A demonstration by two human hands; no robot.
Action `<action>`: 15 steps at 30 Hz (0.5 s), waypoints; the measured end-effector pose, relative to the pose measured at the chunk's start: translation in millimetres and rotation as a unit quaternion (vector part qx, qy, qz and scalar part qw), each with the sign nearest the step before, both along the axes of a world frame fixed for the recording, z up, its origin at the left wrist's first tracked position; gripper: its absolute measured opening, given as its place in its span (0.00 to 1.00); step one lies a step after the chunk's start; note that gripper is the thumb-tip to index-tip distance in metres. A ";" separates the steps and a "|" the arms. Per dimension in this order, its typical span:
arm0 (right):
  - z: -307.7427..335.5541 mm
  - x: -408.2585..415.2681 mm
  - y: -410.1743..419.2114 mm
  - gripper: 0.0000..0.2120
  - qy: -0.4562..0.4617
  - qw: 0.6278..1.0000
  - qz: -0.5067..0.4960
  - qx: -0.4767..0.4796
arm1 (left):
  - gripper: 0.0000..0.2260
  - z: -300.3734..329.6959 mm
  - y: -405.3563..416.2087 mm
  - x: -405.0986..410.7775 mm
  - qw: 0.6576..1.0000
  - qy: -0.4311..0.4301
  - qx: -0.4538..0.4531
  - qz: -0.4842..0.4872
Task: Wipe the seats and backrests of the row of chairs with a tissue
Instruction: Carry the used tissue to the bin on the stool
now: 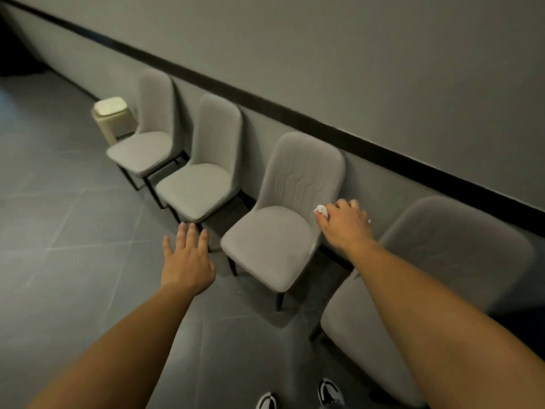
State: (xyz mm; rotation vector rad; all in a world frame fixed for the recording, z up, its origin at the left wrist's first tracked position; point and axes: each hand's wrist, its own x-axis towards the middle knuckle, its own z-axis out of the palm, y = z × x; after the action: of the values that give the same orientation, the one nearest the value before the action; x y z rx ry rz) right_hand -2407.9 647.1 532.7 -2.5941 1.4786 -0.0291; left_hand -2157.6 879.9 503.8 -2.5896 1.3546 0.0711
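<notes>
We see the right hand (345, 224) closed around a crumpled tissue (321, 210), which pokes out past the knuckles against the third chair (283, 208), at its backrest's lower right edge. The left hand (187, 258) hovers empty, fingers spread.

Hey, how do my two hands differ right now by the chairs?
The right hand is closed in a grip on a crumpled white tissue at the lower backrest edge of the grey upholstered chair; the left hand is empty, fingers spread, above the dark tiled floor. Both reach forward on bare arms.
</notes>
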 end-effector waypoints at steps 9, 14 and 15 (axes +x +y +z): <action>2.7 36.3 -8.3 0.30 -0.008 0.983 0.181 0.021 | 0.33 5.6 47.1 -55.7 0.986 -0.030 -0.003 0.161; 0.7 56.2 9.5 0.30 0.005 0.969 0.248 0.013 | 0.34 8.1 66.5 -94.7 0.982 -0.021 -0.017 0.187; 1.3 62.4 15.7 0.30 0.005 0.966 0.258 0.015 | 0.33 10.2 72.8 -98.1 0.981 -0.022 -0.014 0.192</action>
State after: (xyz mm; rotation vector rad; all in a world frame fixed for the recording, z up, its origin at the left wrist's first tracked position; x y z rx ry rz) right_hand -2345.5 662.9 534.1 -2.8669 0.7568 0.0661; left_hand -2255.7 952.7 514.0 -2.8208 0.8305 0.0563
